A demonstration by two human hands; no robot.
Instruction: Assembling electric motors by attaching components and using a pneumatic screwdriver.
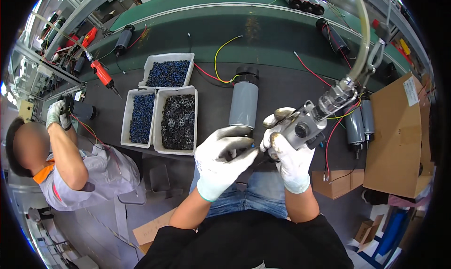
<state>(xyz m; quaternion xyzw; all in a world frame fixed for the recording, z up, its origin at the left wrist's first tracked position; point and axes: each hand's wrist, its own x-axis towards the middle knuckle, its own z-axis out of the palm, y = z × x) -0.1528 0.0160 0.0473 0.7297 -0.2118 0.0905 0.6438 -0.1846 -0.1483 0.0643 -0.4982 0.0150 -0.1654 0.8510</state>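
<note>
My left hand (225, 158), in a soiled white glove, is closed at the near end of a grey cylindrical motor (244, 102). A small blue part (253, 146), perhaps a screw, shows at its fingertips. The motor lies on the dark table with its black cap at the far end; red and yellow wires run from it. Close by on the right, my gloved right hand (289, 149) grips a grey metal air tool (303, 128), tilted and joined to a clear hose (362, 39). The tool's working end is hidden by my fingers.
White bins of blue-black screws (169, 73) and black ring-like pieces (178, 121) stand left of the motor. A red electric screwdriver (101, 74) hangs farther left, near a seated co-worker (84, 175). More motors (354, 123) and a cardboard box (394, 137) are at the right.
</note>
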